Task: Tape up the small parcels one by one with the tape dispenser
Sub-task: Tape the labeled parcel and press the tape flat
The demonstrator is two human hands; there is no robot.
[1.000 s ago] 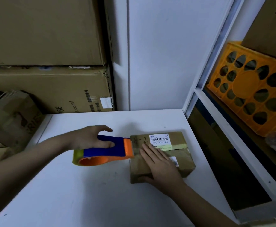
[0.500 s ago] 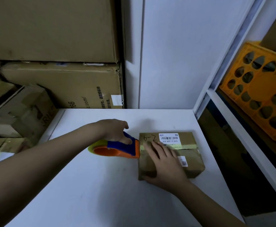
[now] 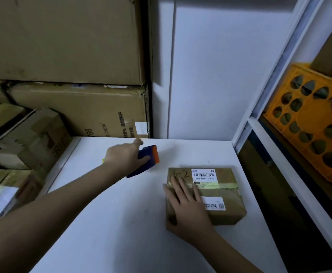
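The parcel [image 3: 216, 196] sits on the white counter [image 3: 121, 223], right of centre & toward the near side. It's brown cardboard w/ a barcode label on its far top face, "6-2" handwritten beside that, a yellowish tape strip running left-right across the top, & a second small label w/ a QR code nearer.

Right hand [image 3: 188, 209] lies flat on the parcel's left half, fingers [image 3: 178, 189] straight & slightly spread, pressing down, tips reaching the tape strip; thumb hangs over the left edge.

Left hand [image 3: 124, 156] is out over the far-left part of the counter, well apart from the parcel, gripping the tape dispenser [image 3: 148, 157], blue body w/ an orange end facing right. Its fingers are curled round the dispenser, index finger pointing toward the far wall. Can't tell if the dispenser touches the counter.

Behind, far left: big cardboard cartons [image 3: 78, 109] stacked against the wall, w/ smaller boxes [image 3: 23, 138] further left, off the counter's edge. Right side: a white shelf frame [image 3: 279, 154] w/ an orange plastic crate [image 3: 315, 123], round holes in its face.
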